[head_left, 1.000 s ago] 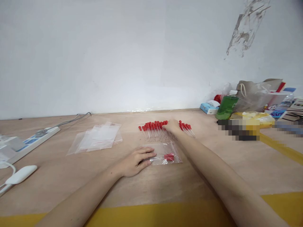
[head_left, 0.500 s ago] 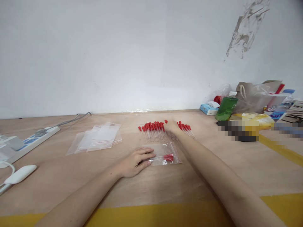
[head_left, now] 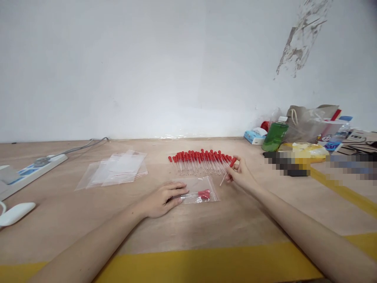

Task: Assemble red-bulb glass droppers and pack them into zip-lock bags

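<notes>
My left hand (head_left: 165, 199) lies flat with its fingers apart on the left end of a clear zip bag (head_left: 194, 182). Inside that bag are red-bulbed droppers (head_left: 204, 194), their bulbs toward the bag's right end; how many is hard to tell. My right hand (head_left: 240, 175) pinches a single dropper (head_left: 232, 162) by its red bulb, the thin clear tube slanting down to the left. Just left of this hand, a row of several droppers (head_left: 194, 157) rests on the table, red bulbs toward the wall and tubes toward me.
Flat clear bags (head_left: 119, 169) lie in a fanned stack on the left. Beyond them are a power strip (head_left: 38, 173) and a white plug-like piece (head_left: 19, 214). At the right stand a tissue pack (head_left: 255, 136), a green bottle (head_left: 275, 135) and a yellow package (head_left: 312, 151).
My right hand has drawn back from among the row of droppers to its right end and now holds one dropper. The left hand stays on the bag; the view has shifted slightly.
</notes>
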Demonstrator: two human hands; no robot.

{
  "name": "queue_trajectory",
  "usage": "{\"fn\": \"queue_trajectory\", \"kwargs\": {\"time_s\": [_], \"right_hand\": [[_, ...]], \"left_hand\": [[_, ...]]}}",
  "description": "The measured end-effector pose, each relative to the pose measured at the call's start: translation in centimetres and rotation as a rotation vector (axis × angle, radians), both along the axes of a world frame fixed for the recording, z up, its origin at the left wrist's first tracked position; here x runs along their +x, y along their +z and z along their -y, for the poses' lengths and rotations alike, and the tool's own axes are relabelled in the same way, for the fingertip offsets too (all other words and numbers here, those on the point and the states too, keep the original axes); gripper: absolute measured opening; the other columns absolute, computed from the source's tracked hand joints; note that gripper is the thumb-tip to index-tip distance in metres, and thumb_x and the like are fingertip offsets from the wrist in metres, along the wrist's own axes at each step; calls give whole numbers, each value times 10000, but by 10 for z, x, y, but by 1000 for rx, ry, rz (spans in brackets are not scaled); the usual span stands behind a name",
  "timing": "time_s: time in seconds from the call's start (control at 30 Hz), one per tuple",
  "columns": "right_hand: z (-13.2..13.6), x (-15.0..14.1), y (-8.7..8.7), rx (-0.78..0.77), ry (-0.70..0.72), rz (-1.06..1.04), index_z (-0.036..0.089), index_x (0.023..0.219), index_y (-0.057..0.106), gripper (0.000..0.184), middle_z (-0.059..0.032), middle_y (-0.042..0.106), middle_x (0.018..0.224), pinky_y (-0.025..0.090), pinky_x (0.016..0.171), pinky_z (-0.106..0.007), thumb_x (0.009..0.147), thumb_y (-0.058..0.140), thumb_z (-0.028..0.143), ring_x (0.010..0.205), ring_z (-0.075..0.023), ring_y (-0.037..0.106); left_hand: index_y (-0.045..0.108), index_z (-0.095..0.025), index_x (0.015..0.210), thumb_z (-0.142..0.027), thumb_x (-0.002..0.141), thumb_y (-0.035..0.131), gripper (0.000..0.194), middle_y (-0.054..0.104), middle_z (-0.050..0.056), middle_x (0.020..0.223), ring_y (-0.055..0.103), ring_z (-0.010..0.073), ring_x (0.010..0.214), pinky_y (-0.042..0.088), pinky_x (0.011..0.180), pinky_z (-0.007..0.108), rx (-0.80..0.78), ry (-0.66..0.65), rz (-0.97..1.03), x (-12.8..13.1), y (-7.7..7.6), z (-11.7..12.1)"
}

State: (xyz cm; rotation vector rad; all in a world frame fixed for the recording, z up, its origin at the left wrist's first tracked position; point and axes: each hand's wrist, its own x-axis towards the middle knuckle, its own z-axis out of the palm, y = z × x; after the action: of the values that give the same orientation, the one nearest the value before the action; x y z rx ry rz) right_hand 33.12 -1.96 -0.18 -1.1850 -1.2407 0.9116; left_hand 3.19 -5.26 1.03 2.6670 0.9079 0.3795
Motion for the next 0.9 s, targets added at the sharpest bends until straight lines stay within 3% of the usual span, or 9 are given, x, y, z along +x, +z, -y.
{"fn": "queue_trajectory", "kwargs": {"time_s": [0.17,0.3,0.4,0.53,0.7,0.9], "right_hand": [[7,-15,-11,6,-63,-178,256,931,236,500,95,480,653,515,460,-260,629,635,253,462,-102,563],[15,-28,-10,-153,34,-354,242,848,281,313,69,514,624,528,574,-273,721,566,215,526,-107,597],[21,-25,-8,-253,138,-374,217,818,351,206,31,559,642,513,632,-270,745,544,207,590,-111,614],[22,-10,-5,-269,263,-95,164,788,491,196,17,578,630,452,544,-208,677,629,247,516,-70,540],[17,-5,-7,-106,303,304,137,778,604,260,33,532,578,348,467,-197,629,657,343,496,-63,443],[13,-21,-17,19,309,297,143,838,527,297,4,564,695,401,530,-219,607,666,267,570,-84,492]], "left_hand": [[341,-287,1302,-376,885,363,426,390,24,1336,350,197,1219,285,1014,387,11,24,2,0,2,3],[253,-284,1338,-380,882,371,482,377,19,1344,356,195,1212,299,1007,370,14,41,12,1,3,4],[248,-277,1341,-377,886,362,480,366,20,1352,354,194,1214,297,1008,365,18,31,5,1,3,4],[255,-273,1338,-377,886,359,475,365,23,1352,351,197,1215,297,1007,370,27,28,2,1,3,4],[257,-271,1337,-386,884,361,479,386,25,1337,359,196,1206,298,1006,371,29,39,-9,1,3,4],[255,-270,1339,-385,883,368,484,370,24,1348,351,193,1212,295,1011,374,27,37,-4,1,2,3]]}}
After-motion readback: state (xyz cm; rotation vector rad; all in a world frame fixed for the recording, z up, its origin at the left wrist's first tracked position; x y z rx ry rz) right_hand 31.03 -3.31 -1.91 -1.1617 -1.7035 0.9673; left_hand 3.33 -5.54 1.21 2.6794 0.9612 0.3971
